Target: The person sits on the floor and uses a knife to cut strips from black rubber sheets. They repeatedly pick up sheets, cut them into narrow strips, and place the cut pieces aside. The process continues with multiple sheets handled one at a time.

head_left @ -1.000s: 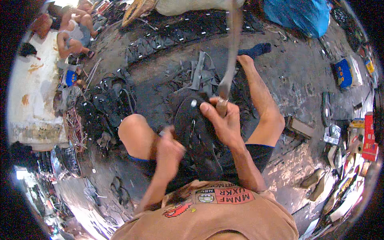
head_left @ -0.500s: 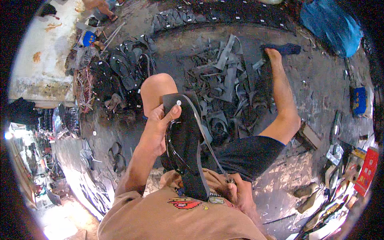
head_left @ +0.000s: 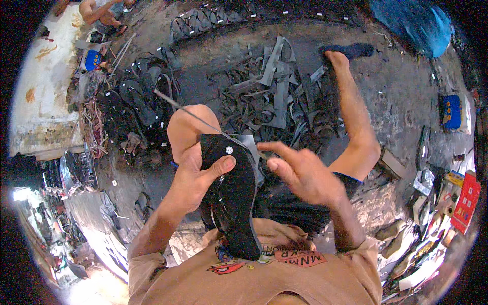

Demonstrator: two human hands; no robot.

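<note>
My left hand [head_left: 195, 178] grips a black flip-flop [head_left: 234, 198] near its toe end, thumb on top beside a small round white sticker. The flip-flop lies lengthwise toward my body, its heel end against my shirt. Untrimmed dark grey sheet [head_left: 257, 170] sticks out past the sole at the toe's right side. In my right hand [head_left: 305, 173] is a long thin-bladed knife [head_left: 175, 103], its handle mostly hidden by the fingers. The blade crosses the toe edge and points to the upper left, over my bent knee. My right index finger stretches toward the sheet's edge.
Grey offcuts [head_left: 279, 91] lie heaped on the floor ahead. Black flip-flops [head_left: 137, 99] are piled at the left, with more in a row [head_left: 203, 23] at the back. A blue plastic sheet [head_left: 417, 25] is at the far right. Another person [head_left: 101, 15] sits at the far left.
My right hand has moved up and forward from near my waist to the toe end. The knife blade has swung to the upper left. The flip-flop stays in my left hand, slightly lower.
</note>
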